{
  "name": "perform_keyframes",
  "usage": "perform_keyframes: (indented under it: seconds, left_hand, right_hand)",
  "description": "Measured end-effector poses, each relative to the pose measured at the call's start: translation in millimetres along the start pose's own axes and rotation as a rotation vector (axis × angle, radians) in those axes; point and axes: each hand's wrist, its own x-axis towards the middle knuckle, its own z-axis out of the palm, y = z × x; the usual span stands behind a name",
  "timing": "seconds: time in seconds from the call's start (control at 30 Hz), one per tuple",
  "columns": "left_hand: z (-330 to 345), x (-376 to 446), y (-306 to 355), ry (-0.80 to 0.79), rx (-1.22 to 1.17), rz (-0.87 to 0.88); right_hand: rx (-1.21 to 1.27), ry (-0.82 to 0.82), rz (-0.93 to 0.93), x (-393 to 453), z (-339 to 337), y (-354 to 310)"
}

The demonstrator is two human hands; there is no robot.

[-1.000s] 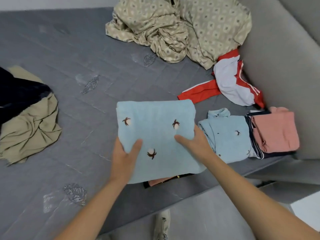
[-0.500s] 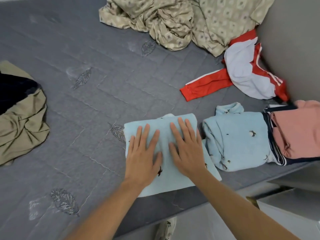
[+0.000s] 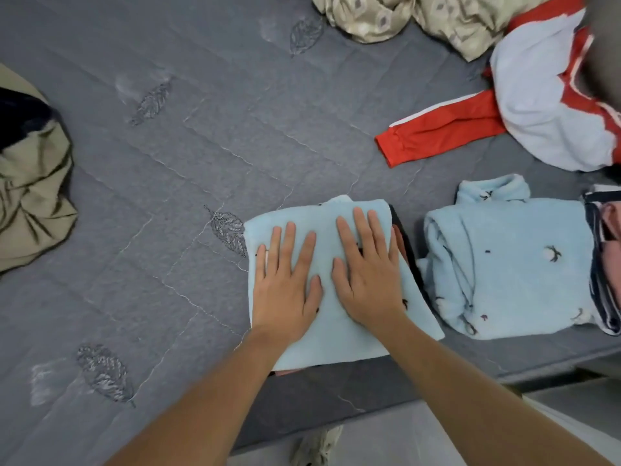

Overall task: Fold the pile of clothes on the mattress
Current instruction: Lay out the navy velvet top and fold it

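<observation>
The left hand [image 3: 285,284] lies flat, fingers spread, on the folded light-blue garment [image 3: 322,338]. The right hand [image 3: 366,274] presses flat beside it.

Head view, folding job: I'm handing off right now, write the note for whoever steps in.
Left hand and right hand: both flat, pressing the folded blue garment at the mattress front edge, over a darker piece.
Done: second blue piece and pink piece lie folded to its right.
Left: red-white jacket, beige patterned cloth at the back, olive and dark heap far left, all unfolded.
</observation>
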Motion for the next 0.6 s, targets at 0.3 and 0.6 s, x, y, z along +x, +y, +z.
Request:
perform_keyframes:
  seconds: [0.3, 0.6]
  left_hand:
    - [-125.8, -15.1, -27.6, 0.018, -0.015, 0.013]
    - [-200.4, -36.9, -171.2, 0.098, 0.014, -0.120]
  right_hand:
    - [0.018, 0.036, -0.058, 22.5, -105.4, -57.3]
    - [0.001, -0.090, -0.213, 100.2, -92.4, -211.6]
